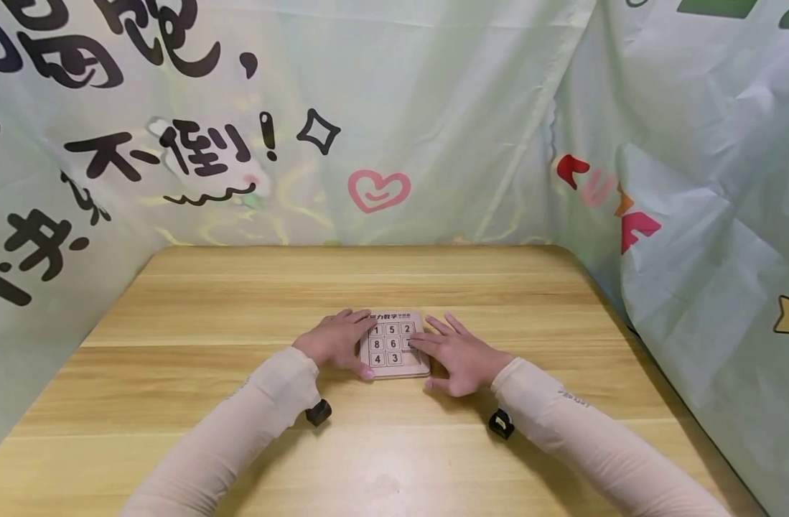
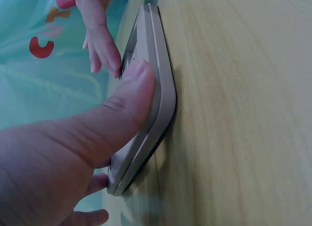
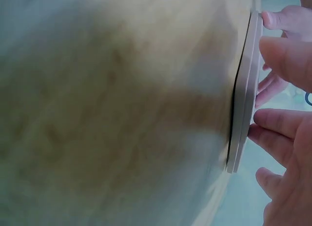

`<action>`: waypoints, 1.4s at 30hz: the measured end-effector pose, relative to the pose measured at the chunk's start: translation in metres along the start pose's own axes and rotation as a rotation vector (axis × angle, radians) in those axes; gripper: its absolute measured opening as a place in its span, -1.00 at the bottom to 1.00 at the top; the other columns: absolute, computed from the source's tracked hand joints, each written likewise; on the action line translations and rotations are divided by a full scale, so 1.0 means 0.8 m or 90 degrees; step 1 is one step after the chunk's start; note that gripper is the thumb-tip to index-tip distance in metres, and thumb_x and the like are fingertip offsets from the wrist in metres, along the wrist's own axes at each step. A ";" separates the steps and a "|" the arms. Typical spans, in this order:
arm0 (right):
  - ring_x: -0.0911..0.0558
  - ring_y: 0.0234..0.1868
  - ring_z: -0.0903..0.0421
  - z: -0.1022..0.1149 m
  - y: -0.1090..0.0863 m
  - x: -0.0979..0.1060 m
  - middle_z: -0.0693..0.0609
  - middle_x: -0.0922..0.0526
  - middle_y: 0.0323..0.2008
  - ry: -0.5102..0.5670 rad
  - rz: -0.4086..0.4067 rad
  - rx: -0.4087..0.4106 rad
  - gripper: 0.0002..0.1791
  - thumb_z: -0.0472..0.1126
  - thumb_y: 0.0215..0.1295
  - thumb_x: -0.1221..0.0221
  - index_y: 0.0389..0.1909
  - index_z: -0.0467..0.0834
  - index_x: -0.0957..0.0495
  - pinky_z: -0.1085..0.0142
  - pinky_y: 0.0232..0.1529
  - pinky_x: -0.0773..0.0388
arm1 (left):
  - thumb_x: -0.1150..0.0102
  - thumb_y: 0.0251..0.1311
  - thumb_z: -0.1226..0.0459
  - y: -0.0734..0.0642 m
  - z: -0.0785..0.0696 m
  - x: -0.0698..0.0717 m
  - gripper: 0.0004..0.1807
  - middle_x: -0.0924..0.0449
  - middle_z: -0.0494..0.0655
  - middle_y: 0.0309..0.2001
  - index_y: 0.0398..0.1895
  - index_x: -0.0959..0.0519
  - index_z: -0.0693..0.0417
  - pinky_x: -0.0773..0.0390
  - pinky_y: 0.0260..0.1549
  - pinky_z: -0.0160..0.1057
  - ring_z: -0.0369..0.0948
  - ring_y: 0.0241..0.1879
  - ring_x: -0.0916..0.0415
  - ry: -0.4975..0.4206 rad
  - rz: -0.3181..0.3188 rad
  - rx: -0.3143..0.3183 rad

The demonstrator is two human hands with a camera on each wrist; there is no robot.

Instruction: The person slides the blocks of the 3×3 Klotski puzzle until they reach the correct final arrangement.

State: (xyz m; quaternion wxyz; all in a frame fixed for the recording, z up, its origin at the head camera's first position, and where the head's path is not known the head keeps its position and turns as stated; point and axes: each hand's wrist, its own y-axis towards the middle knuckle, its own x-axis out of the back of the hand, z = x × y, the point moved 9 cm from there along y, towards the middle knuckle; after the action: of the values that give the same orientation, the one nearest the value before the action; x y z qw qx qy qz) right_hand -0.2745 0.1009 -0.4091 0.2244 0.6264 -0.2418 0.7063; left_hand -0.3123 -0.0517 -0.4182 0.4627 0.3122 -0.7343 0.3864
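Observation:
A flat, light-coloured sliding number puzzle lies on the table in the head view. Its rows read 1 5 2, then 8 6 and a partly covered 7, then 4 3 with a gap at the lower right. My left hand holds the board's left side, thumb at the near corner and fingers at the far one; in the left wrist view the thumb rests on the board's rim. From the right, my right hand touches the 7 tile with extended fingertips, its thumb off the board. In the right wrist view these fingers reach the board's top.
The wooden table extends around the puzzle on all sides. A printed cloth hangs behind it and along both sides, with folds bulging at the right. A small black wrist device sits beneath each sleeved forearm.

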 end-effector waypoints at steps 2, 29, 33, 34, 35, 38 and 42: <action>-0.04 0.45 -0.23 -0.002 0.000 0.000 -0.07 -0.32 0.38 -0.009 -0.001 -0.002 -0.19 0.18 0.24 -0.14 0.40 -0.21 -0.27 -0.16 0.42 0.26 | -0.44 -0.13 -0.19 0.002 -0.002 0.003 0.14 0.03 -0.04 0.52 0.50 -0.12 0.00 0.05 0.39 0.13 0.12 0.47 0.13 0.003 -0.005 0.003; -0.07 0.44 -0.25 0.002 0.001 0.000 -0.09 -0.34 0.36 -0.013 -0.009 0.011 -0.22 0.15 0.23 -0.15 0.37 -0.22 -0.31 -0.18 0.41 0.17 | -0.47 -0.19 -0.19 0.002 -0.004 0.003 0.16 0.01 -0.06 0.51 0.50 -0.14 -0.03 0.01 0.37 0.16 0.10 0.46 0.08 0.009 0.003 0.011; -0.07 0.44 -0.25 0.001 0.000 0.001 -0.10 -0.35 0.35 -0.010 -0.013 0.014 -0.23 0.13 0.22 -0.16 0.36 -0.23 -0.32 -0.18 0.41 0.17 | -0.47 -0.18 -0.18 0.003 -0.004 0.003 0.15 0.01 -0.06 0.51 0.49 -0.14 -0.03 0.03 0.38 0.16 0.10 0.46 0.09 0.005 0.001 0.011; -0.06 0.45 -0.25 0.001 0.000 0.001 -0.09 -0.35 0.36 -0.010 -0.011 0.012 -0.22 0.14 0.22 -0.16 0.36 -0.22 -0.32 -0.17 0.42 0.18 | -0.47 -0.18 -0.17 0.003 -0.005 0.003 0.15 0.01 -0.06 0.51 0.49 -0.14 -0.02 0.03 0.38 0.16 0.10 0.46 0.09 0.006 0.002 0.010; -0.06 0.45 -0.24 0.001 0.000 0.000 -0.08 -0.34 0.36 -0.011 -0.008 0.011 -0.22 0.14 0.23 -0.16 0.37 -0.22 -0.32 -0.16 0.42 0.18 | -0.47 -0.18 -0.18 0.002 -0.005 0.003 0.15 0.01 -0.06 0.51 0.49 -0.14 -0.02 0.03 0.38 0.16 0.10 0.46 0.09 0.007 0.003 0.009; -0.06 0.45 -0.25 0.002 0.001 -0.001 -0.09 -0.35 0.36 -0.012 -0.006 0.014 -0.23 0.13 0.23 -0.16 0.36 -0.23 -0.32 -0.18 0.41 0.16 | -0.46 -0.18 -0.19 0.003 -0.004 0.002 0.15 0.01 -0.05 0.51 0.49 -0.14 -0.01 0.00 0.37 0.16 0.11 0.46 0.08 0.019 0.004 0.008; -0.06 0.45 -0.25 0.002 0.002 -0.001 -0.10 -0.35 0.35 -0.013 -0.003 0.014 -0.23 0.13 0.23 -0.16 0.36 -0.23 -0.32 -0.17 0.41 0.15 | -0.45 -0.18 -0.20 0.004 -0.004 0.001 0.16 0.00 -0.05 0.51 0.49 -0.14 -0.01 0.00 0.37 0.15 0.11 0.45 0.07 0.030 0.002 0.008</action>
State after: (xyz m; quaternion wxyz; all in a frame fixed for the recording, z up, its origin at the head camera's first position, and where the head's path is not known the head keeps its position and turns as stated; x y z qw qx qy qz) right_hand -0.2739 0.0985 -0.4101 0.2164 0.6370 -0.2345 0.7017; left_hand -0.3139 -0.0479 -0.4172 0.4770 0.3049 -0.7214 0.3990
